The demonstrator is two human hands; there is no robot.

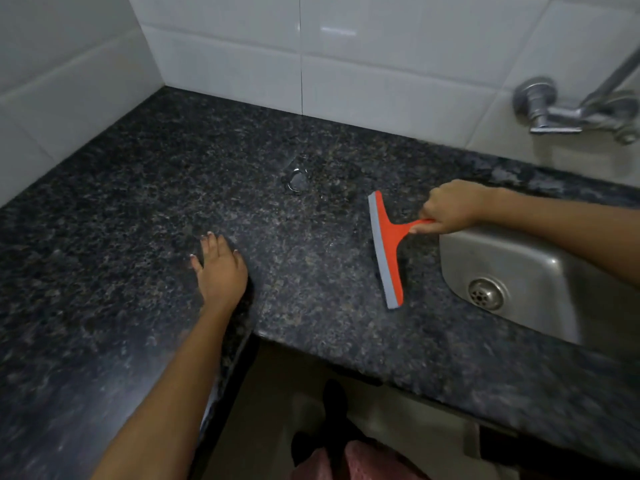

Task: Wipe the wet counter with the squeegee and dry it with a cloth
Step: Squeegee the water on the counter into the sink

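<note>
Left hand (221, 268) flat and open on the speckled black granite counter (138, 188), well left of the steel sink (519, 271) | right hand (450, 207) fisted round the orange squeegee (388, 247), just left of the sink | puddle (298, 178) beyond: keep the blade flat, drag sinkward | white tiled walls (381, 64), chrome tap (568, 109) above the sink

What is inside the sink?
The steel sink shows only a round drain strainer on its floor. The right hand's forearm covers its far part, and the frame cuts off the rest.
</note>
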